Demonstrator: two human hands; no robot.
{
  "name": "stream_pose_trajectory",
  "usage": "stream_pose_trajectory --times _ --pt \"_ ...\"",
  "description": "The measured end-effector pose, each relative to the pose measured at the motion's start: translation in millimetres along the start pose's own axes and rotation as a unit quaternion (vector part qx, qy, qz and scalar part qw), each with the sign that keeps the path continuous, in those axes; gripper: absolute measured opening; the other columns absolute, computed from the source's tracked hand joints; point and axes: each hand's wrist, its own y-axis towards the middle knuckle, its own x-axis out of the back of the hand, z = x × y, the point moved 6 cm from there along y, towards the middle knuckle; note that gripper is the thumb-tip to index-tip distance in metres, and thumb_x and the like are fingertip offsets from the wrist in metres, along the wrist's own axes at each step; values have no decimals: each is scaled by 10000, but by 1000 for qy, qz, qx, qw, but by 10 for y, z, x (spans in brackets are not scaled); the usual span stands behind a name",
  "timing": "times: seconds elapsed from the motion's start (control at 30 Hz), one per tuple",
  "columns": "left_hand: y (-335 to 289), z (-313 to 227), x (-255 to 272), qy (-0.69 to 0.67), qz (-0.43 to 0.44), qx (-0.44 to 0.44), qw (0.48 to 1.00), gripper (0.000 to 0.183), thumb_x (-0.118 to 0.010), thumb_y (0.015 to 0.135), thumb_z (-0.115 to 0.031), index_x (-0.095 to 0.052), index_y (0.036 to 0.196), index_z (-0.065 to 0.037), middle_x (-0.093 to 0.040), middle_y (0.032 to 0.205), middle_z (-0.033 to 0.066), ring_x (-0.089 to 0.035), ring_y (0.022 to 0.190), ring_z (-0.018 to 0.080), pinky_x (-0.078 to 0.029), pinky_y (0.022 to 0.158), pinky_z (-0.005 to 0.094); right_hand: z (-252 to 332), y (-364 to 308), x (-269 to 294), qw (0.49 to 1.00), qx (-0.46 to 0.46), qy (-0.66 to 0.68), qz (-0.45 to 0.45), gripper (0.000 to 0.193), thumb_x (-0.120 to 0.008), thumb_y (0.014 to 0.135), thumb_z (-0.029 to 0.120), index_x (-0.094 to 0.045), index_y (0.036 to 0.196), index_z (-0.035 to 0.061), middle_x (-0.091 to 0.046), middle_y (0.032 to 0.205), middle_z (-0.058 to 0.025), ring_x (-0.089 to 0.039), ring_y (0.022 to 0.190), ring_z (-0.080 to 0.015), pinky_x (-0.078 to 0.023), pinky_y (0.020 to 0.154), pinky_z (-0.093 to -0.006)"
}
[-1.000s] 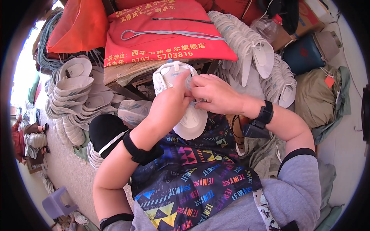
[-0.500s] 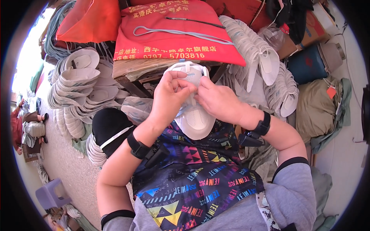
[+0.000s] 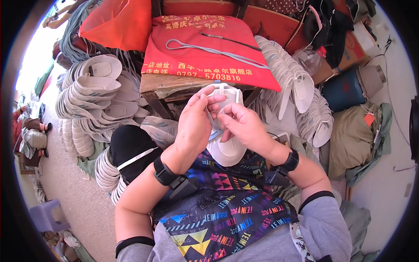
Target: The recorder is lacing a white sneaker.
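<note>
White shoe (image 3: pixel 227 153), right hand (image 3: pixel 248 127) over it, bulging sack (image 3: pixel 354 142), contents hidden

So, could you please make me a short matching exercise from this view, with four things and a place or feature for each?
Things
1. Shoe
2. Looped cord
3. Stool
4. Bundle

Places and features
A. Lying on the red cloth
B. Bearing a small orange tag
C. Partly covered by the left hand and right hand
D. Purple, at the lower left

Pairs: 1-C, 2-A, 3-D, 4-B
</note>
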Motion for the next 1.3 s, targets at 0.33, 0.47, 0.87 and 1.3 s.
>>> stream_pose_trajectory --times 0.33,0.47,0.87,1.3 --pt "-114 -107 -179 -44 10 -53 998 415 -385 987 -109 -370 1376 37 -522 1334 200 -468 1253 253 -354 1071 381 -105 74 -82 992 1 122 -20 281 -597 946 103 -432 1131 -29 -599 904 -100 -674 663 -178 -549 569 -271" --pt "-155 -115 -224 -66 24 -49 996 426 -369 1020 -227 -374 1360 29 -516 1339 212 -465 1258 269 -347 1078 398 -149 61 -77 986 -7 164 -21 257 -589 956 117 -457 1121 -29 -600 912 -85 -673 676 -171 -553 601 -271" --pt "-166 -105 -222 -60 30 -6 998 549 -299 1036 -454 -393 1364 -24 -521 1335 178 -504 1170 247 -397 1011 404 73 -12 -171 998 64 15 -8 139 -595 945 83 -606 1014 -37 -645 833 -42 -665 707 -116 -520 615 -229" --pt "34 -304 -40 185 136 -43 972 523 -381 1032 -390 -545 1288 35 -647 979 45 -536 644 75 -429 598 206 2202 -358 300 767 544 -309 -141 153 -591 876 75 -640 1017 42 -669 743 -108 -620 546 -142 -503 541 -281"
